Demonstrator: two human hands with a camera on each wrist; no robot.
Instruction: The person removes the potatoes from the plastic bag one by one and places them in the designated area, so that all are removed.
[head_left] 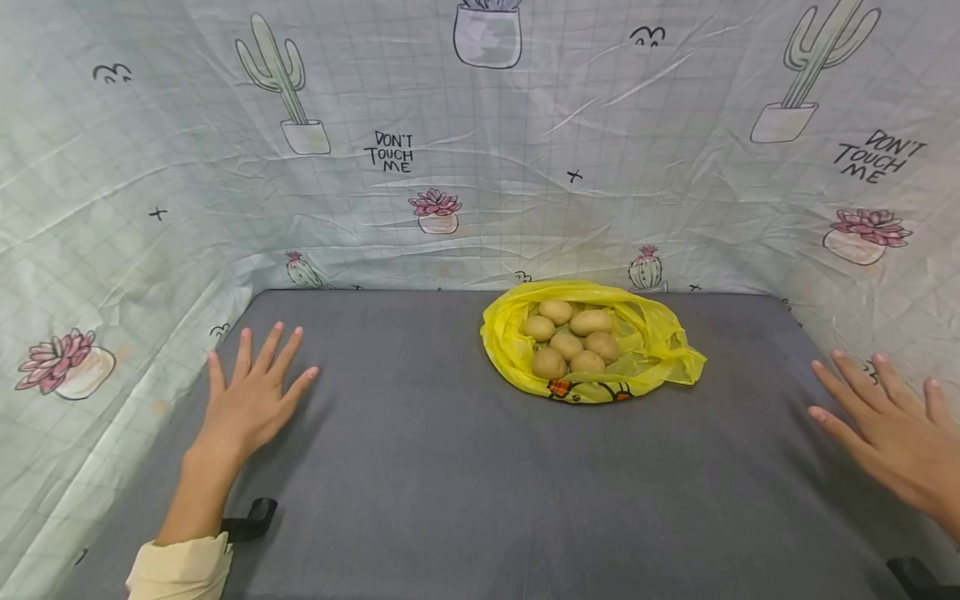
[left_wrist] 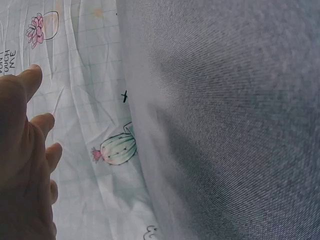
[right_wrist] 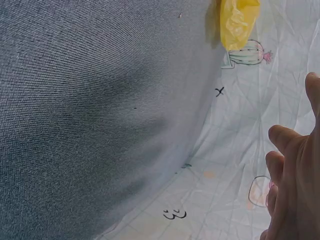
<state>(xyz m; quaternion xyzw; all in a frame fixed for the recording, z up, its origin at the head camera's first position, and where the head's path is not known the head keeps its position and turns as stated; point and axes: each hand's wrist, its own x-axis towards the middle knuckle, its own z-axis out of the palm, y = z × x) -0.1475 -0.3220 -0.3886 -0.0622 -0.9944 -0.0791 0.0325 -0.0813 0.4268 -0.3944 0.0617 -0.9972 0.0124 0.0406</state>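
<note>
A yellow plastic bag (head_left: 667, 350) lies at the back of the grey table, its mouth spread wide. Several brown potatoes (head_left: 566, 345) show inside it. My left hand (head_left: 251, 408) is held palm down over the table's left side, fingers straight and spread, holding nothing. On the far right, my right hand (head_left: 892, 433) is spread the same way, also holding nothing, with the bag off to its left. Part of the bag (right_wrist: 239, 22) appears at the top of the right wrist view. The left wrist view has only the hand (left_wrist: 25, 160), cloth and table surface.
A pale cloth (head_left: 510, 108) printed with cacti surrounds the grey table (head_left: 420, 483) at the back and both sides. Black straps or mounts (head_left: 251, 521) sit by the wrists. A cream sleeve (head_left: 183, 567) covers the left forearm.
</note>
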